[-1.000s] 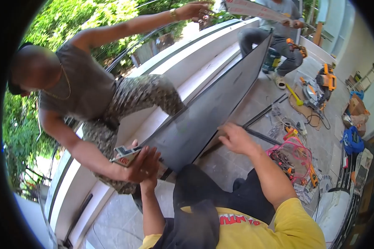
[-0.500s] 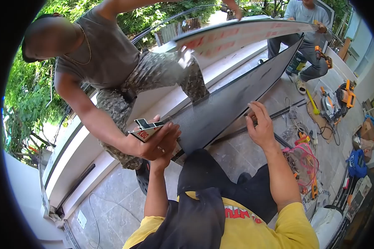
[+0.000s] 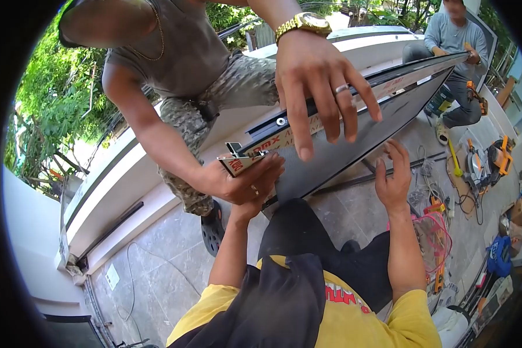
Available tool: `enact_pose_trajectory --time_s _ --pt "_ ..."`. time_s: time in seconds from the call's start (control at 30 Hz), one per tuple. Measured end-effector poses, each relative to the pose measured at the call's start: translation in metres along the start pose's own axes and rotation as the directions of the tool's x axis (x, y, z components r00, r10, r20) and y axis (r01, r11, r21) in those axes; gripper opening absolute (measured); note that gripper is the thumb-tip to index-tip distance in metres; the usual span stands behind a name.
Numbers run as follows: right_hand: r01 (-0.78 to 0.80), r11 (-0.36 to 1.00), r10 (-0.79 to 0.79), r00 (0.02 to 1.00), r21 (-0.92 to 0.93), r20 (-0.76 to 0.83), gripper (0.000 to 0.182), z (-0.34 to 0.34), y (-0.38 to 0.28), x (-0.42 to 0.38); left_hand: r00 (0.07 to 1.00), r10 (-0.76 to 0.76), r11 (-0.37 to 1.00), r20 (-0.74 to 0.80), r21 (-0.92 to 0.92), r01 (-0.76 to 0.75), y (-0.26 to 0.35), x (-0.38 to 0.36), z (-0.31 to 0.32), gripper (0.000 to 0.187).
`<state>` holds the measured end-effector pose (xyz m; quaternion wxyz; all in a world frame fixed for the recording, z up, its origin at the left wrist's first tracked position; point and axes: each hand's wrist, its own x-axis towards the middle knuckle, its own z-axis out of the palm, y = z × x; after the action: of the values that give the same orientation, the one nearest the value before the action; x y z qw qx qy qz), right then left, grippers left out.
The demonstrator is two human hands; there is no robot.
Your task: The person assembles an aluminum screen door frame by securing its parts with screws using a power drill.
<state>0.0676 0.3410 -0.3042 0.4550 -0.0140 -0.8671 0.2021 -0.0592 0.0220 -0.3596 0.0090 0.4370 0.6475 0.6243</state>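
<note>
Hazards, largest item first. Mesh panel slants across mid-view, near corner beside the dark-trousered leg; contact there cannot be told. Judged: a knock from the knee could skew it or crease the mesh. Long profile, red-lettered, runs along the panel's upper side, far end at the hands of the far co-worker. Near co-worker's raised hand is in front of it, fingers spread, grip unconfirmed — a poorly supported near end could drop and scrape the mesh. Labelled profile end is at the near co-worker's lower hand, which overlaps the left hand. Cannot tell how the left fingers are set; crowding there could cause a pinch or slip. Right hand: fingers parted, lightly curled, just beside the panel's lower edge, nothing seen in them.

Surface and room: grey tiled floor; foliage beyond a white ledge. To the right, mitre saw, blue bag, yellow tool, and pink cord — loose loops could snag a foot.
</note>
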Motion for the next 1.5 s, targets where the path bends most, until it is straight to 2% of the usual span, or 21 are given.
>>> enact_pose_trajectory --time_s 0.03,0.07,0.2,0.27,0.3,0.37,0.4,0.5,0.57,0.6,0.67,0.9,0.97,1.0,1.07,1.17,1.4,1.47,1.5 --pt "0.092 0.994 -0.095 0.995 -0.062 -0.032 0.036 -0.001 -0.002 0.004 0.998 -0.070 0.992 -0.003 -0.110 0.069 -0.002 -0.001 0.000 0.051" --pt "0.095 0.994 -0.097 0.995 -0.059 -0.029 0.036 -0.003 -0.006 0.007 0.990 -0.138 0.967 0.002 -0.217 0.135 -0.004 -0.002 -0.001 0.052" --pt "0.109 0.994 -0.110 0.993 -0.026 -0.035 0.035 0.001 -0.012 0.010 0.992 -0.123 0.965 0.016 -0.231 0.124 -0.008 -0.004 0.000 0.047" --pt "0.102 0.995 -0.103 0.994 -0.011 -0.024 0.035 0.005 -0.010 0.005 0.933 -0.358 0.819 -0.011 -0.484 0.308 -0.005 -0.003 0.001 0.047" --pt "0.092 0.996 -0.093 0.996 0.013 0.019 0.035 0.008 -0.007 0.001 0.934 -0.357 0.819 -0.011 -0.485 0.308 -0.007 -0.003 0.001 0.047" --pt "0.083 0.996 -0.086 0.994 0.039 0.063 0.035 0.010 -0.005 -0.003 0.981 -0.195 0.933 0.000 -0.310 0.185 -0.010 -0.003 -0.001 0.047" --pt "0.074 0.996 -0.078 0.993 0.038 0.087 0.036 0.011 -0.004 -0.003 0.980 -0.197 0.932 -0.002 -0.309 0.187 -0.011 -0.004 -0.001 0.047" --pt "0.047 0.998 -0.053 0.991 0.047 0.125 0.037 0.012 -0.005 -0.004 0.976 -0.219 0.892 -0.010 -0.406 0.196 -0.010 -0.003 0.000 0.046" --pt "0.026 0.998 -0.033 0.990 0.052 0.137 0.038 0.011 -0.004 -0.005 0.947 -0.318 0.692 0.039 -0.674 0.260 -0.012 -0.002 -0.002 0.046" --pt "0.005 0.998 -0.015 0.989 0.069 0.149 0.038 0.011 -0.004 -0.006 0.946 -0.322 0.691 0.042 -0.673 0.265 -0.012 -0.003 -0.002 0.046" --pt "-0.019 0.996 0.005 0.987 0.086 0.161 0.039 0.011 -0.003 -0.006 0.983 -0.182 0.939 0.008 -0.294 0.177 -0.010 -0.003 -0.003 0.046" --pt "-0.027 0.996 0.009 0.981 0.089 0.195 0.039 0.010 -0.002 -0.007 0.995 -0.100 0.978 0.026 -0.179 0.103 -0.001 -0.002 0.000 0.052" --pt "-0.049 0.994 0.027 0.977 0.099 0.209 0.039 0.010 0.000 -0.008 1.000 0.030 0.999 0.001 -0.032 -0.030 0.000 -0.001 0.002 0.045" --pt "-0.057 0.994 0.035 0.975 0.097 0.217 0.039 0.010 0.000 -0.008 1.000 0.028 0.999 0.000 -0.031 -0.028 0.001 -0.001 0.002 0.045" --pt "-0.066 0.993 0.043 0.974 0.096 0.224 0.039 0.010 0.001 -0.009 0.995 0.099 0.981 0.025 0.167 -0.101 0.007 0.001 0.002 0.045" --pt "-0.082 0.992 0.058 0.972 0.095 0.229 0.040 0.011 0.003 -0.009 0.999 0.050 0.995 0.019 0.088 -0.051 0.001 -0.002 0.001 0.046" --pt "-0.091 0.992 0.067 0.966 0.088 0.249 0.040 0.013 0.005 -0.011 1.000 0.030 0.995 -0.008 0.093 -0.029 -0.001 -0.003 0.001 0.044" --pt "-0.093 0.991 0.066 0.965 0.094 0.253 0.041 0.013 0.006 -0.011 0.995 0.103 0.958 0.012 0.269 -0.102 0.002 0.001 0.000 0.044" --pt "-0.085 0.992 0.059 0.964 0.090 0.259 0.041 0.013 0.006 -0.011 0.995 0.102 0.958 0.012 0.269 -0.102 0.001 0.001 0.001 0.044"
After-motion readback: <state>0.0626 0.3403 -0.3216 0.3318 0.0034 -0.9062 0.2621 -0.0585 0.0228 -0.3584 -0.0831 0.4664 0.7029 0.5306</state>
